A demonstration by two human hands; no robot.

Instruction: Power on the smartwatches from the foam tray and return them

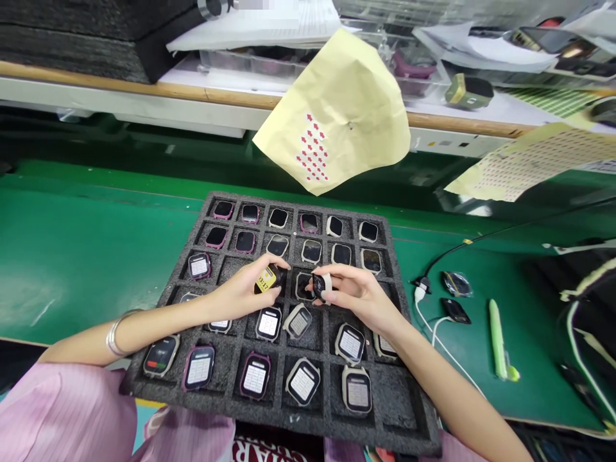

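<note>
Pinching: left hand (245, 282) clamped on a yellow-screened watch (268, 279), right hand (357, 290) on a pale-edged watch (319, 286).

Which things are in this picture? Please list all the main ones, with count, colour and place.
Square-faced watch bodies: about 25, purple or pale rims, in the tray
Compartmented foam tray: one, dark grey, on the bench
Flat-topped bench: one, green, beneath the tray
Watch body with lit yellow screen: one, black, in left hand
Small pale-edged watch piece: one, black, in right hand
Red-marked paper sheets: two, yellow, hanging at the shelf edge
Slim pen-like tool: one, light green, bench right
Loose papers: several, white, on the shelf
Metal bangle: one, silver, left wrist
Bare hands: two, over the tray
</note>
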